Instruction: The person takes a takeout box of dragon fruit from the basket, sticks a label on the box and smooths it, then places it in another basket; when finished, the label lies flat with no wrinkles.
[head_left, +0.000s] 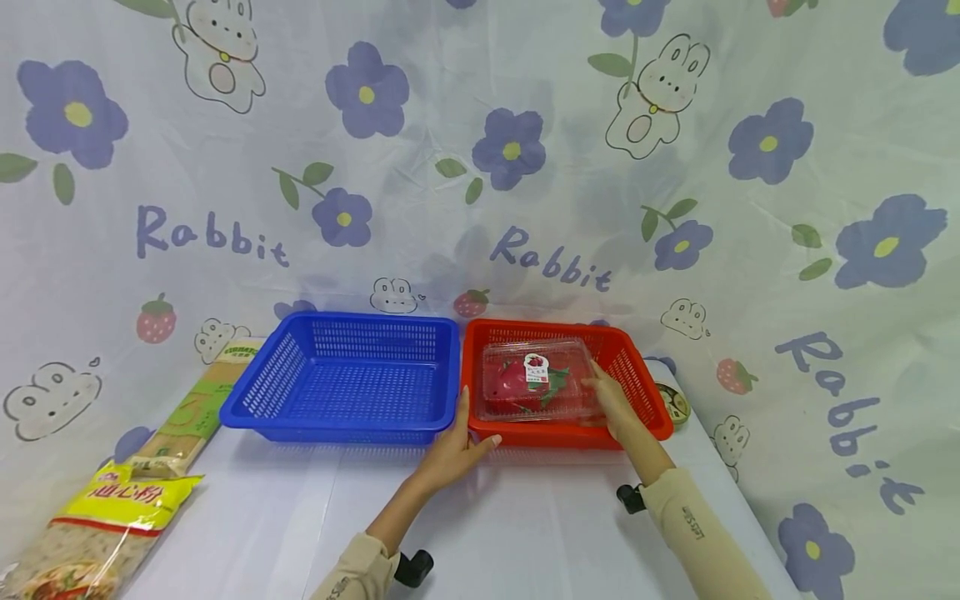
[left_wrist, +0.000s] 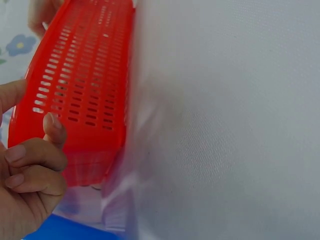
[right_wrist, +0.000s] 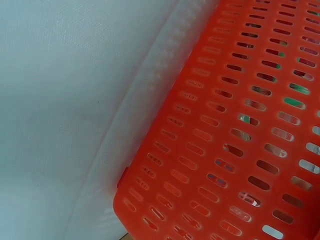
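A clear plastic box of dragon fruit (head_left: 557,392), red with green tips and a white label, is at the opening of the red basket (head_left: 570,435). My right hand (head_left: 611,402) grips the box's right edge. The right wrist view shows only the basket's slotted wall; that hand is out of it. My left hand (head_left: 453,450) is at the basket's front left corner. In the left wrist view its fingers (left_wrist: 37,152) are curled near the basket's rim, holding that corner. The box's underside is hidden, so I cannot tell whether it touches the basket floor.
Left of the red basket stands a blue basket (head_left: 341,433) with nothing in it. A long green-and-tan packet (head_left: 191,412) and a yellow-topped noodle bag (head_left: 112,517) lie at the left. Behind the red basket's right side sits a round tin (head_left: 675,404). A patterned curtain (head_left: 442,225) hangs behind.
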